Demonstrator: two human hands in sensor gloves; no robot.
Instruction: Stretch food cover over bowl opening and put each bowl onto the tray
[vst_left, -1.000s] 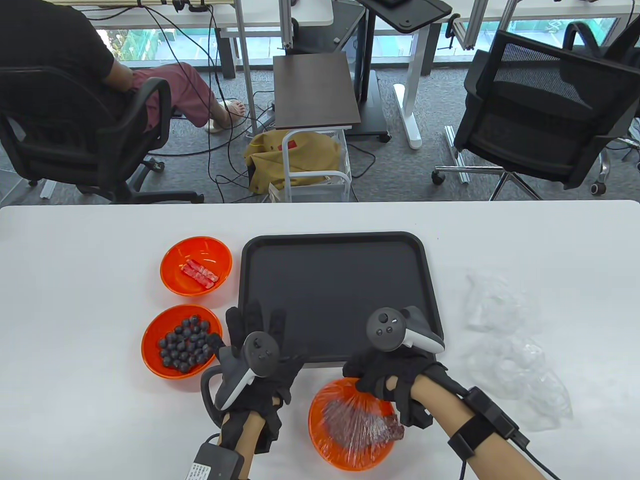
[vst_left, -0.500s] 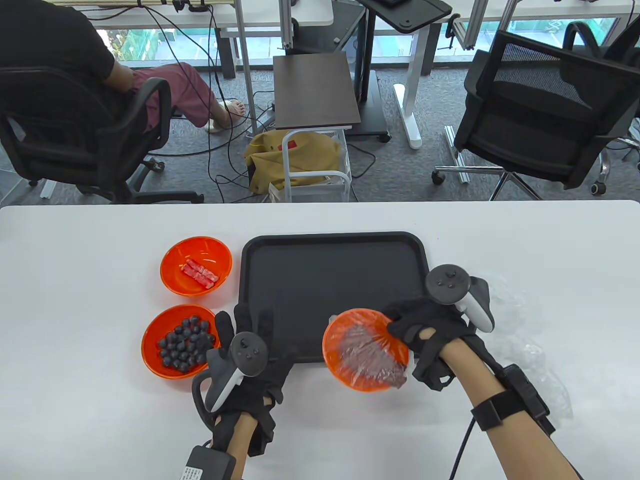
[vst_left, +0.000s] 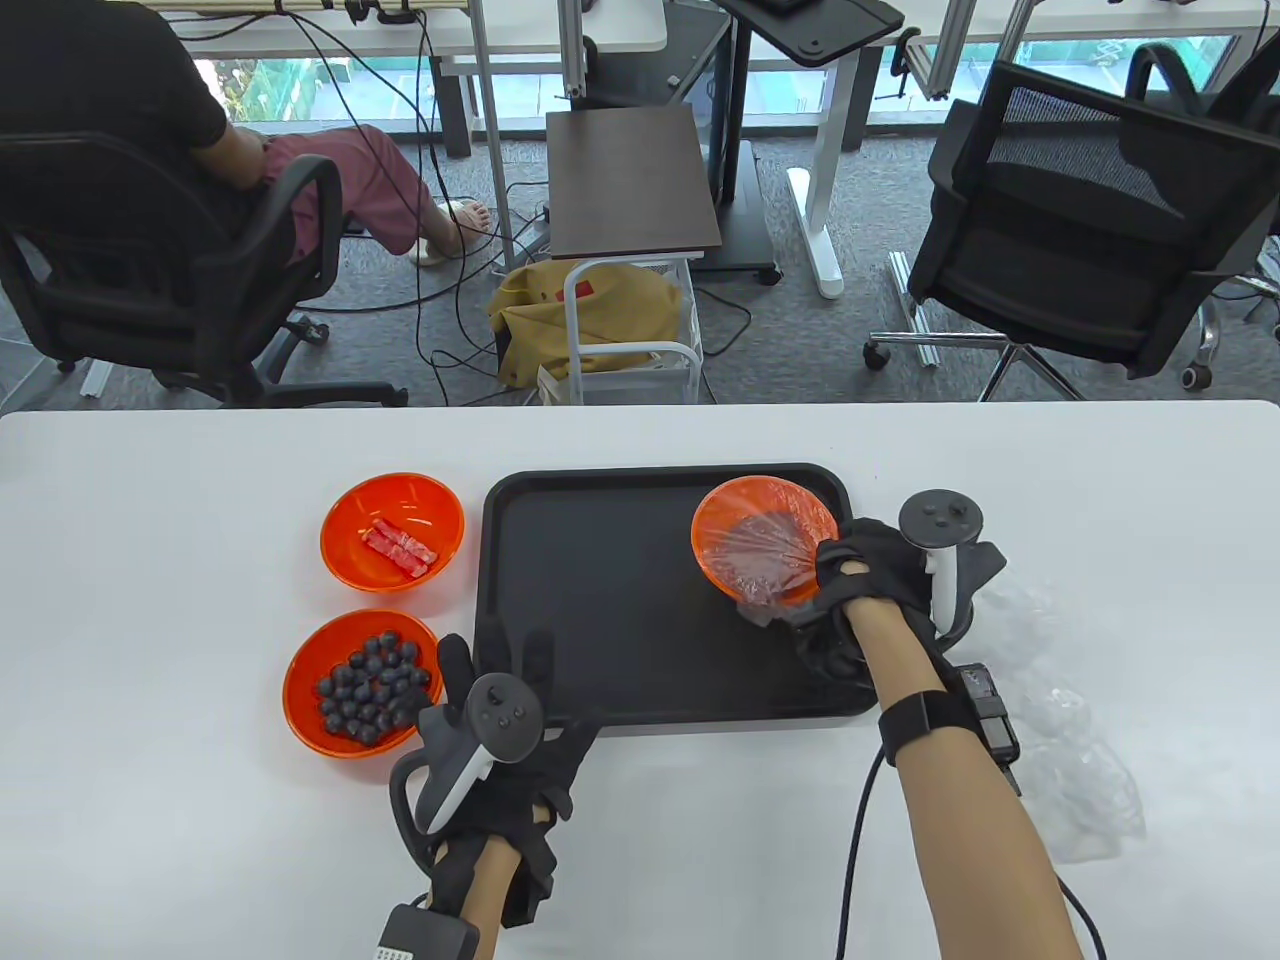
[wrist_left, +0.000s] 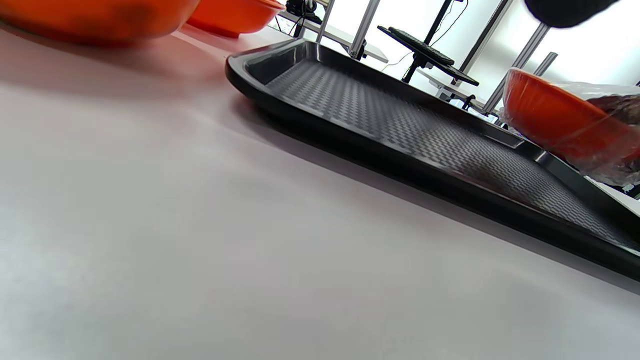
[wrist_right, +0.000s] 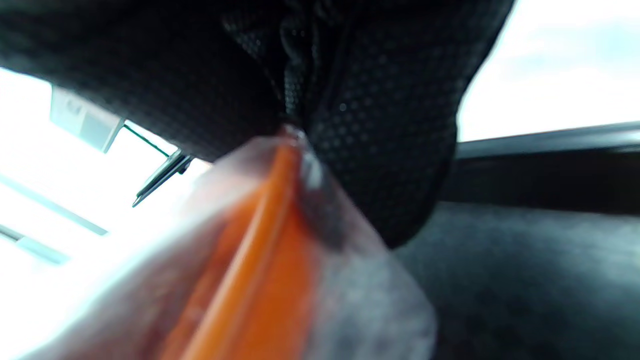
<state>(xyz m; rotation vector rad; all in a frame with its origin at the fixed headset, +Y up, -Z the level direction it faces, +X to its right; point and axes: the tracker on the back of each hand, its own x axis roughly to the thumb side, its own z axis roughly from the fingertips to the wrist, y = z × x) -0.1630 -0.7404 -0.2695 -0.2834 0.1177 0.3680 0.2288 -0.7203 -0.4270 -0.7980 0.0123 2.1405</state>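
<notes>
An orange bowl wrapped in a clear food cover hangs tilted above the far right part of the black tray. My right hand grips its near right rim; the right wrist view shows gloved fingers pinching the orange rim. The covered bowl hovers just above the tray in the left wrist view. My left hand rests flat on the table at the tray's near left corner, fingers spread. Two uncovered orange bowls stand left of the tray: one with dark berries, one with red pieces.
Crumpled clear food covers lie on the table right of the tray. Behind the table's far edge stand office chairs, a small cart and a seated person.
My right hand has lifted the covered bowl from the table's near edge and carried it away and to the right, over the tray. The left hand has barely shifted.
</notes>
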